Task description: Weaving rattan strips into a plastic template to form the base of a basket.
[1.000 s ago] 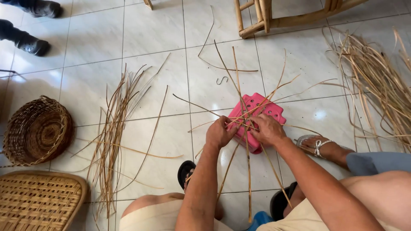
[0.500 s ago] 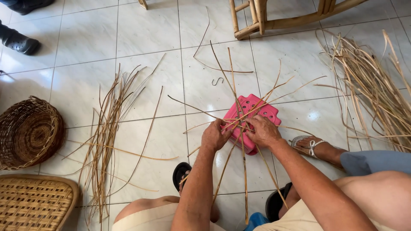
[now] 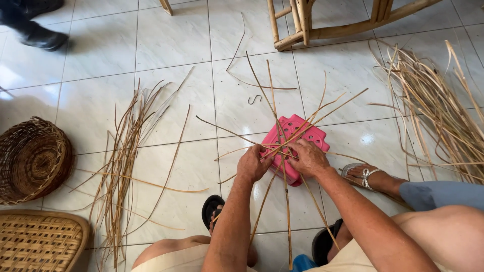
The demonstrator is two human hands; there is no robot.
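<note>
thin cane strips (image 3: 282, 146) cross on a pink stool (image 3: 295, 146), and the left hand (image 3: 253, 163) and right hand (image 3: 308, 157) both pinch them tight with curled fingers.

Bright, even daylight fills the view, with glare on the glossy floor tiles (image 3: 15, 80) at nine o'clock. The black shoe (image 3: 43, 35) at eleven o'clock is motion-blurred; shadows stay soft.
</note>
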